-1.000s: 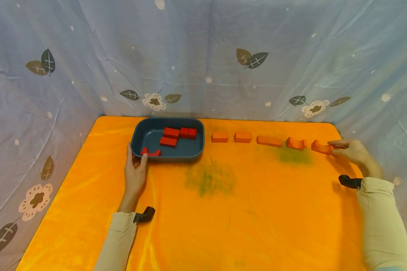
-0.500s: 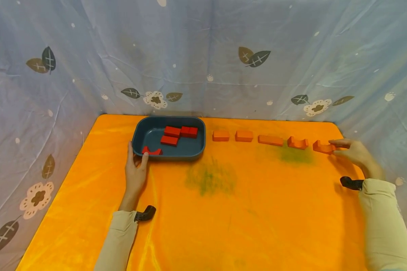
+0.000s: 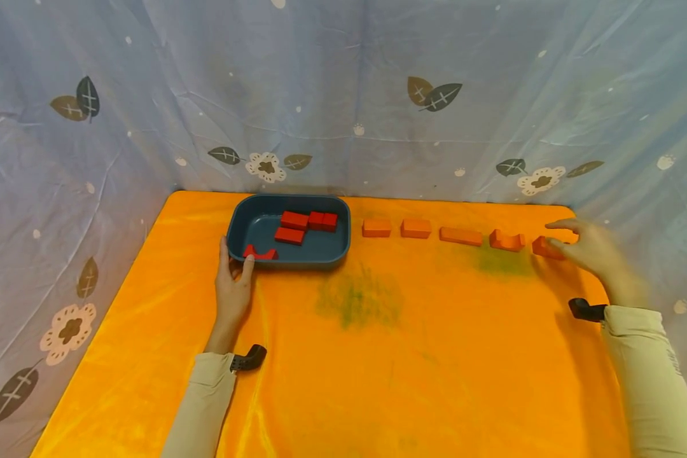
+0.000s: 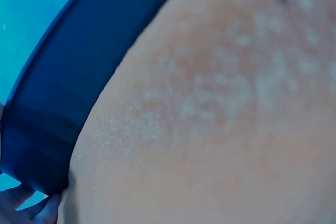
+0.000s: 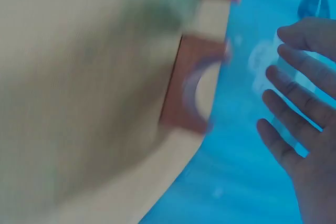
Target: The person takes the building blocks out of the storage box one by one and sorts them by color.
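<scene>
My left hand (image 3: 233, 299) grips the near left corner of a dark blue-grey tray (image 3: 298, 264), its thumb over the rim; in the left wrist view the tray's outer wall (image 4: 79, 61) lies against the hand. Several red blocks (image 3: 289, 236) lie in the tray, with a red arch block (image 3: 260, 254) near the thumb. My right hand (image 3: 595, 257) hovers by the orange arch block (image 3: 541, 247) at the row's right end, partly covering it in the head view. The right wrist view has the fingers (image 5: 299, 95) spread, apart from that arch block (image 5: 178, 87).
To the right of the tray runs a row of orange blocks: two short blocks (image 3: 376, 228), a long flat block (image 3: 460, 236) and another arch block (image 3: 506, 240). An orange cloth (image 3: 343, 375) with green stains covers the table. A patterned curtain (image 3: 320, 83) surrounds it.
My right hand has let go of the end arch block and lifted with its fingers apart. The left hand stays on the tray. The head view has shifted slightly.
</scene>
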A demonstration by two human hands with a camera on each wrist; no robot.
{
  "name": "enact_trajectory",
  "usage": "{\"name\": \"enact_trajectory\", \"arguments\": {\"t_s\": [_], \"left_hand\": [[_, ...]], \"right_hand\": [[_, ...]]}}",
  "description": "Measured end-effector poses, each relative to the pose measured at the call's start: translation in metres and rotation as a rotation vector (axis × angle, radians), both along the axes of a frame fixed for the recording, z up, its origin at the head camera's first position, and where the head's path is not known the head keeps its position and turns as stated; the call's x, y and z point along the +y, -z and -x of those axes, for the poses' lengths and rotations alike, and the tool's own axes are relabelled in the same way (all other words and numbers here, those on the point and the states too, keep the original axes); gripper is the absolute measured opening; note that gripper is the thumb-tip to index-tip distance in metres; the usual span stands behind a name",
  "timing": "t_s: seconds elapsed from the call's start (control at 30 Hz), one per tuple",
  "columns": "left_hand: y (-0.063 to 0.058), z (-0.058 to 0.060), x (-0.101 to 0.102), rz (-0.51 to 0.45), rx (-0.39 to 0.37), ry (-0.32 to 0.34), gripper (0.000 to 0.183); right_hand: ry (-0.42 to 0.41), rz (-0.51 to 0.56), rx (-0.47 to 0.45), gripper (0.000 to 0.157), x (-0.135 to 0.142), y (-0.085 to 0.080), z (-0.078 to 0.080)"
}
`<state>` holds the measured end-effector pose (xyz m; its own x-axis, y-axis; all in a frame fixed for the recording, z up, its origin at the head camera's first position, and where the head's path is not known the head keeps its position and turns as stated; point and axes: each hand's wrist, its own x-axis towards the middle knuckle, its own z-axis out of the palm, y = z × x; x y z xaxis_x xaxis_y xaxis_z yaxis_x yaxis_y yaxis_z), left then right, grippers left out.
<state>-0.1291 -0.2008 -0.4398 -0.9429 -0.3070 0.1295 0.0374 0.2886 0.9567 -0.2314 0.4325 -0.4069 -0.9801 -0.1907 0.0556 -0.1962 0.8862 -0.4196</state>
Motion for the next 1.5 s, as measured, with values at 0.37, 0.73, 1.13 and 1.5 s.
{"name": "enact_trajectory", "arguments": {"t_s": [0.37, 0.73, 1.13, 1.5], "left_hand": [[0.002, 0.001, 0.0, -0.001, -0.004, -0.002, 0.073], [0.0, 0.001, 0.0, 0.004, -0.013, -0.019, 0.073], [0.002, 0.0, -0.002, -0.007, 0.014, 0.0, 0.073], [0.003, 0.001, 0.0, -0.004, 0.026, 0.003, 0.071]], "right_hand": [[-0.179, 0.01, 0.049, 0.037, -0.073, -0.014, -0.001], [-0.358, 0.128, 0.115, 0.038, -0.146, -0.01, 0.004], [-0.459, 0.186, 0.091, 0.038, -0.234, -0.015, 0.003], [-0.543, 0.269, 0.134, 0.033, -0.317, -0.017, 0.002]]}}
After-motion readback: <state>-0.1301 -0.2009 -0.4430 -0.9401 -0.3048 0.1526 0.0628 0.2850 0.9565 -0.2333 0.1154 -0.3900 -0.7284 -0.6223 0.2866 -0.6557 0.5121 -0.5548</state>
